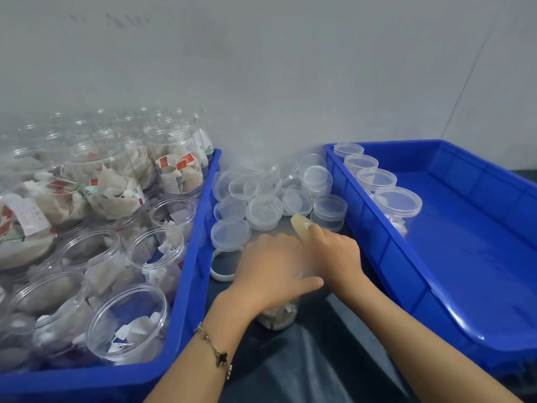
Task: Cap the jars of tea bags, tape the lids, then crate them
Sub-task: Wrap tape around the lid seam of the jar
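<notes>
the jar in work (279,315) stands on the dark worktop (319,359) at near centre, between the 2 blue crates. only its lower part, with tea bags inside, shows below the hands; its mouth and any lid on it are covered by them.

the left hand (270,271) is cupped over the top of the jar, fingers curled round it, judged to be pressing or turning a lid home. the right hand (334,254) rests against the far right side of the same jar top, fingers bent; a pale yellowish cot covers 1 raised fingertip (302,225). whether the right hand truly grasps the lid or only steadies it cannot be told.

the left crate (191,257) holds many uncapped jars of tea bags, within easy reach as the supply. loose clear lids (264,210) are heaped on the worktop just beyond the hands, so a lid can be picked without a stretch. the right crate (377,245) holds 4 capped jars (398,202) in a row along its left wall, likely the finished side.

a white ring (218,269), possibly a tape roll, lies just left of the hands; partly hidden, so not confirmed. tape on the crated lids cannot be made out. far jars at the left are blurred.
</notes>
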Motion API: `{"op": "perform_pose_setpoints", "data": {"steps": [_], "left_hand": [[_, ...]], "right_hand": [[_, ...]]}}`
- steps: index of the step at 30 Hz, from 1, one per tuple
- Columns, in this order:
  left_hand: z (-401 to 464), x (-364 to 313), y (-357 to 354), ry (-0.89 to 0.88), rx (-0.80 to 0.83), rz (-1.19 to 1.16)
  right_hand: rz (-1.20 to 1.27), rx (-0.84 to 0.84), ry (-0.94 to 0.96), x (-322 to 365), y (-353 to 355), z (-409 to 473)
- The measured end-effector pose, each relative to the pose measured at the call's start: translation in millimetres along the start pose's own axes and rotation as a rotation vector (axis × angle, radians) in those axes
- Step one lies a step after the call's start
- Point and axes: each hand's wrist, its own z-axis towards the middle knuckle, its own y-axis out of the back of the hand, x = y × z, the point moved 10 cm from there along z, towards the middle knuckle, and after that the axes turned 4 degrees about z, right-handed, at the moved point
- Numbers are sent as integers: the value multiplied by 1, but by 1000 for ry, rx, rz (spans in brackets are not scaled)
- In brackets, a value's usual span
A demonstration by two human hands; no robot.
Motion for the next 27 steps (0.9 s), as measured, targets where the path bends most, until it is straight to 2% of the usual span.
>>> {"op": "perform_pose_setpoints", "data": {"steps": [4,10,13,16,19,24,27], "left_hand": [[1,-1,7,-20,-123,-53],[-2,-4,11,-67,-124,-85],[0,-2,4,-70,-78,-16],[3,7,-12,60,46,181],[3,11,-16,127,87,199],[4,13,-8,118,64,133],[5,14,-9,108,80,136]], "right_hand": [[-5,54,26,4,-9,-1],[-10,91,54,6,-16,-8],[-13,123,27,2,-21,-11],[-3,276,-167,-19,-37,-17],[42,324,-216,-27,-42,-21],[246,423,-131,-27,-35,-23],[314,370,-4,-19,-9,-33]]}}
